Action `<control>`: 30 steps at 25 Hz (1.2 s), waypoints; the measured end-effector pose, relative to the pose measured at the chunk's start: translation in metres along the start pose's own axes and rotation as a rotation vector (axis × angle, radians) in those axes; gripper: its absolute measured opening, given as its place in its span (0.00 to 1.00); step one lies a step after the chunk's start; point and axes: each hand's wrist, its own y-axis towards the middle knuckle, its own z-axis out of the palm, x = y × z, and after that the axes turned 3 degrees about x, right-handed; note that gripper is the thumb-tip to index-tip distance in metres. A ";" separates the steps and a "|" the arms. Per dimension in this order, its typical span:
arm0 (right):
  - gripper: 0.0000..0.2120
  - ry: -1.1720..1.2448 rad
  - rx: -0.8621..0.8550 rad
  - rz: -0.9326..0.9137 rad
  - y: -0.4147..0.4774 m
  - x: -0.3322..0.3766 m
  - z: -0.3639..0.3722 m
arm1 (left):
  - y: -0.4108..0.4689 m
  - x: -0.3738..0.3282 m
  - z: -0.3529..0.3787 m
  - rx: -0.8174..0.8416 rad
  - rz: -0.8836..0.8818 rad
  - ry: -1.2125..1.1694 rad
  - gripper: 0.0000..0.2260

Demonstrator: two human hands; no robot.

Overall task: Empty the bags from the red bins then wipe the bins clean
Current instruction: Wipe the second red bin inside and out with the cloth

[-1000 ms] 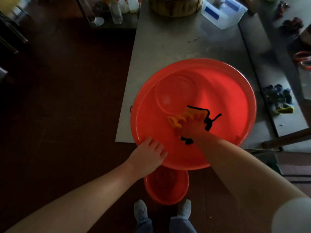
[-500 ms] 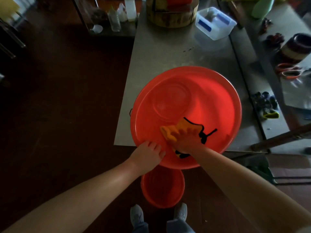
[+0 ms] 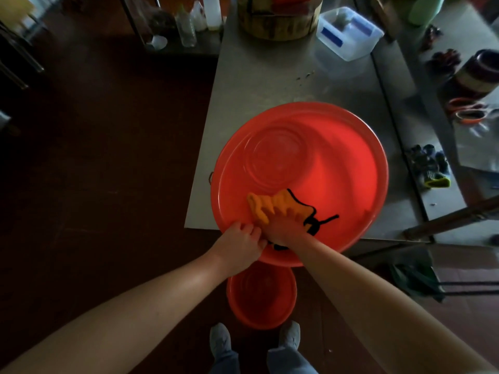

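A large red bin (image 3: pixel 351 163) stands on the near corner of a steel table (image 3: pixel 259 85), overhanging its front edge. Inside it lies an orange cloth with black trim (image 3: pixel 272 203), against the near inner wall. My right hand (image 3: pixel 280 228) presses down on the cloth with spread fingers. My left hand (image 3: pixel 240 247) grips the bin's near rim, fingers curled over the edge, right beside my right hand. A smaller red bin (image 3: pixel 262 298) stands on the floor below, between the table and my feet.
A clear plastic box (image 3: pixel 348 33) and a round wooden block (image 3: pixel 278 20) stand at the table's far end. Gloves (image 3: pixel 429 168), scissors (image 3: pixel 467 112) and a jar (image 3: pixel 478 68) lie on the adjoining table to the right. Bottles (image 3: pixel 186 25) stand on a shelf at the back left. Dark floor spreads to the left.
My right hand has dragged the cloth leftward and nearer along the bin's inner wall, ending close to my left hand. My left hand has stayed on the rim.
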 end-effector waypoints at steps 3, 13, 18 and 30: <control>0.31 -0.200 -0.129 -0.025 -0.014 -0.035 -0.002 | -0.002 -0.004 0.001 -0.008 -0.027 0.023 0.10; 0.27 -0.090 -0.055 0.116 -0.069 -0.028 0.006 | 0.004 -0.013 -0.018 0.030 -0.045 0.136 0.09; 0.28 -0.193 -0.129 0.035 -0.091 -0.036 0.005 | -0.002 -0.011 -0.011 0.079 -0.059 0.113 0.13; 0.24 -0.104 -0.085 0.055 -0.098 -0.001 0.016 | 0.003 -0.010 -0.014 0.118 -0.059 0.128 0.19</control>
